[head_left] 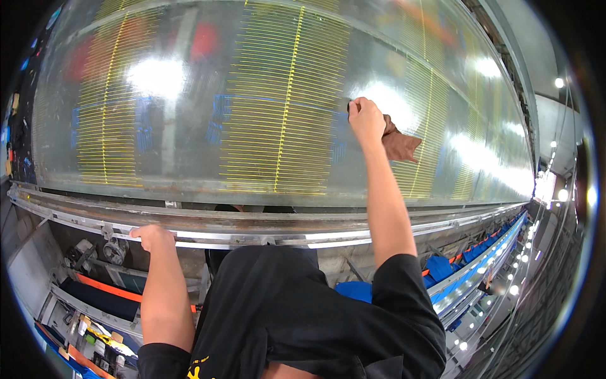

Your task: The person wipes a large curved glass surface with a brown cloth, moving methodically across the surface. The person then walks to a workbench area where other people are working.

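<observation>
Got one left hand (154, 237) up close, loosely curled on the metal rail (218, 239), can't tell how tight. Past that, got one right hand (367, 120) pinched shut over the glossy counter (189, 151), clutching one brown cloth (402, 146) trailing out to the right. Can't make out the little dark bit at the fingertips. Also counting at least four bands of yellow lines (284, 145), plus several lit lamps (564, 195) way off right
</observation>
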The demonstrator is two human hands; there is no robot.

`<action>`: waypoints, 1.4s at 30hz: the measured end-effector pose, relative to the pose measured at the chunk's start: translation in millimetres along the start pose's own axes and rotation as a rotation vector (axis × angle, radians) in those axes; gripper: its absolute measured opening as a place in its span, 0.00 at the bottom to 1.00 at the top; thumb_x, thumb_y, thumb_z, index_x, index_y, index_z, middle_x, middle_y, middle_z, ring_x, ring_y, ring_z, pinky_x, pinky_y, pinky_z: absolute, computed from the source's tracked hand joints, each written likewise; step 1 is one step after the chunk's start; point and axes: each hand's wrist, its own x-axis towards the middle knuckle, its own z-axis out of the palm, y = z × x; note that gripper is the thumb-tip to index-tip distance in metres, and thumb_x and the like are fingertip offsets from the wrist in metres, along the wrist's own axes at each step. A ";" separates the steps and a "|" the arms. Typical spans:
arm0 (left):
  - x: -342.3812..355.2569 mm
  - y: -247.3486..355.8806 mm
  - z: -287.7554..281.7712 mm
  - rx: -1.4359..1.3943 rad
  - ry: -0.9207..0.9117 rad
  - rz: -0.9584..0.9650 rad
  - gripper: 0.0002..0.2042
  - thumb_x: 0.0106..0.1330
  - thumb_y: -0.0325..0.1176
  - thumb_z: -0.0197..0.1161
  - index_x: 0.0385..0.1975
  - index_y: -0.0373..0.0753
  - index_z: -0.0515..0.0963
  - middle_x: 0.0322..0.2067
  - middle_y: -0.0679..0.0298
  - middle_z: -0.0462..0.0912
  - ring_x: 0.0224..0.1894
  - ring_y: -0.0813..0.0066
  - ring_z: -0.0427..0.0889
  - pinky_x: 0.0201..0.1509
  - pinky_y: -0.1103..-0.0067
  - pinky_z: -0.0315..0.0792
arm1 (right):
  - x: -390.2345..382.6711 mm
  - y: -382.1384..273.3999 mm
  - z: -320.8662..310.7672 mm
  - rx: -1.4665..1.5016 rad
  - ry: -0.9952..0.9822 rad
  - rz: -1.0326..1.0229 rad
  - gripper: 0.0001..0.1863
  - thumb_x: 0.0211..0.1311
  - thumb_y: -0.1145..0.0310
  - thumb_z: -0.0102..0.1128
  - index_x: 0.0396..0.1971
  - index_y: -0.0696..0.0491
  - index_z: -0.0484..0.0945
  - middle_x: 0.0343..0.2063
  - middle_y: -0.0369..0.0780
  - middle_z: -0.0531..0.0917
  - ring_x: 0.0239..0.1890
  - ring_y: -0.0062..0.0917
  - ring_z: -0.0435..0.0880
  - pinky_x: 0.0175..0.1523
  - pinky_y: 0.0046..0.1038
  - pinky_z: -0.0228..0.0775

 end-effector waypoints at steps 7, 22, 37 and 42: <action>-8.1 4.6 -1.8 -0.015 0.012 -0.052 0.43 0.73 0.67 0.34 0.63 0.29 0.74 0.65 0.50 0.76 0.63 0.44 0.77 0.66 0.55 0.74 | -5.2 -9.7 -2.4 0.023 -0.031 0.006 0.13 0.67 0.59 0.63 0.37 0.53 0.86 0.36 0.45 0.89 0.41 0.41 0.88 0.48 0.40 0.77; -10.0 3.8 -4.6 0.015 -0.035 -0.021 0.43 0.74 0.66 0.31 0.64 0.28 0.73 0.66 0.48 0.75 0.63 0.43 0.76 0.65 0.53 0.74 | -5.4 38.6 -2.6 0.138 0.214 -0.032 0.21 0.62 0.70 0.64 0.55 0.53 0.79 0.49 0.46 0.81 0.50 0.43 0.82 0.52 0.42 0.77; -1.7 5.5 -5.4 0.030 -0.032 -0.008 0.44 0.74 0.67 0.32 0.64 0.29 0.73 0.66 0.45 0.74 0.65 0.41 0.75 0.66 0.51 0.74 | 73.8 -43.5 -184.7 0.089 -0.119 0.089 0.17 0.56 0.62 0.70 0.43 0.56 0.86 0.39 0.45 0.90 0.42 0.38 0.90 0.50 0.36 0.79; 8.7 5.1 0.4 0.150 0.025 0.008 0.45 0.73 0.68 0.31 0.61 0.27 0.75 0.62 0.43 0.77 0.63 0.42 0.77 0.68 0.54 0.71 | 160.1 -53.4 -120.4 0.471 -0.050 -0.135 0.16 0.57 0.64 0.72 0.44 0.54 0.87 0.39 0.45 0.90 0.44 0.33 0.90 0.51 0.32 0.78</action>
